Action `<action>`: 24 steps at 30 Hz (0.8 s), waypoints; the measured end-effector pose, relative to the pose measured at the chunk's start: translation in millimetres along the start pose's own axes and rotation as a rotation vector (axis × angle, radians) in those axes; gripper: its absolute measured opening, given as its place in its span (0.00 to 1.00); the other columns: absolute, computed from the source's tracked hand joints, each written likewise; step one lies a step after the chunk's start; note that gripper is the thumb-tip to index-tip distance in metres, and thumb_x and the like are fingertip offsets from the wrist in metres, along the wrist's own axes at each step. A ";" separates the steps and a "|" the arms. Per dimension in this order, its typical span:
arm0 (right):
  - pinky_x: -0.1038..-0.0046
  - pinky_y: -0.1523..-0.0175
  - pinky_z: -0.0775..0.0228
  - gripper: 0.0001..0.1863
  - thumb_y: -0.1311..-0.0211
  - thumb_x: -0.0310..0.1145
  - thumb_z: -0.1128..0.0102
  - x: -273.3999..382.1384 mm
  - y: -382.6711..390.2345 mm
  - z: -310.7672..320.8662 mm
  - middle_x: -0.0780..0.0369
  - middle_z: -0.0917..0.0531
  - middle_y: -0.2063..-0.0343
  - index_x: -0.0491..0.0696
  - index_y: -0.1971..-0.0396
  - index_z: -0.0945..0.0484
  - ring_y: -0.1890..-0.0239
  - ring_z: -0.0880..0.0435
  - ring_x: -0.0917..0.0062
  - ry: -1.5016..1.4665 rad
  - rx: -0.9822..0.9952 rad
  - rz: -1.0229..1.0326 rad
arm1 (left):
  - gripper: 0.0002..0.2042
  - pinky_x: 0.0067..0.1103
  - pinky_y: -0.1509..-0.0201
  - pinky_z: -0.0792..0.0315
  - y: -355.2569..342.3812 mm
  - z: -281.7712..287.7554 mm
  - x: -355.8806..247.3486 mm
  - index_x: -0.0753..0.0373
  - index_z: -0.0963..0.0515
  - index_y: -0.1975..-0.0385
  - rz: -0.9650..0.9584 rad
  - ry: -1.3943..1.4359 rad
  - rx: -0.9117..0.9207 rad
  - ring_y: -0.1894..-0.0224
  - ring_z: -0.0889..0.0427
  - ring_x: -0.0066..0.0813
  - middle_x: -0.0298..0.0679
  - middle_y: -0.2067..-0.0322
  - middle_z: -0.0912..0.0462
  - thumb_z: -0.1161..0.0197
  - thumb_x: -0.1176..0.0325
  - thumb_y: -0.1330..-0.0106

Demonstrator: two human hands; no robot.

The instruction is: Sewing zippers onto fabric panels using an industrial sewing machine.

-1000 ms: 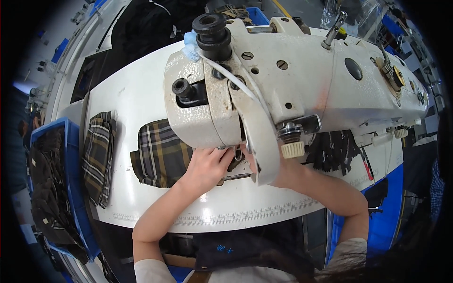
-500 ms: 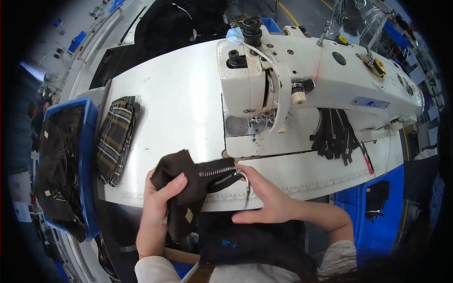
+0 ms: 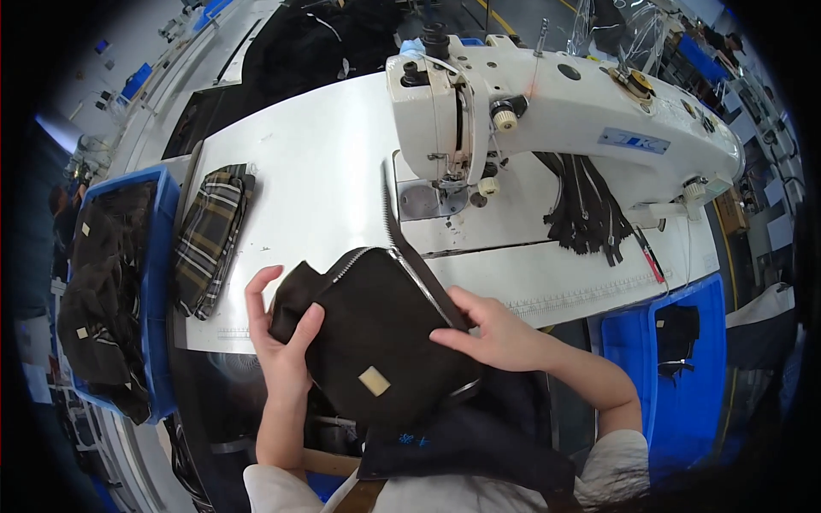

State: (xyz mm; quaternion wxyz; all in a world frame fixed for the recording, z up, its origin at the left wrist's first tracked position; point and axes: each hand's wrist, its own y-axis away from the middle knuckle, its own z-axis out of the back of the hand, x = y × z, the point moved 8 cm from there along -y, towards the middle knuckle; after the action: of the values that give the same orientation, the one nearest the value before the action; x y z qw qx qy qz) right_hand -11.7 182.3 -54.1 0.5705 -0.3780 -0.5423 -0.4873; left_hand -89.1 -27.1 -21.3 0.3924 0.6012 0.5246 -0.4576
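Observation:
A dark brown cloth piece hangs spread between my hands at the table's front edge, a small cream label on its lower part. A metal zipper runs along its upper right edge, and its loose end stands up toward the sewing machine. My left hand grips the cloth's left side, thumb in front and index finger raised; the fingers behind are partly hidden. On the right side, my right hand pinches the edge beside the zipper between thumb and fingers.
A white sewing machine stands on the white table. Several black zippers lie under its arm, near a red-handled tool. Folded plaid cloth lies at left, beside a blue bin of dark pieces. Another blue bin stands right.
The bunched cloth has opened out and now shows its broad face and label. The zipper, earlier lying sideways with its end at my right hand, now points up. The view has shifted slightly.

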 end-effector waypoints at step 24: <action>0.77 0.57 0.28 0.23 0.49 0.20 0.37 37.4 44.0 24.1 0.62 0.20 0.67 0.45 0.51 0.27 0.65 0.19 0.76 0.058 -0.264 0.164 | 0.25 0.22 0.70 0.29 47.6 -116.5 12.0 0.64 0.31 0.48 -0.439 -0.803 0.718 0.69 0.22 0.39 0.47 0.66 0.23 0.36 0.83 0.49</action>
State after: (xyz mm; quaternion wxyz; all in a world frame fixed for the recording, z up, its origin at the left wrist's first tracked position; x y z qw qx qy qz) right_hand 22.4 210.5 -9.8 0.5690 -0.4785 -0.4243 -0.5169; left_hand -25.5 80.3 -1.4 0.2282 0.3533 0.2591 -0.8695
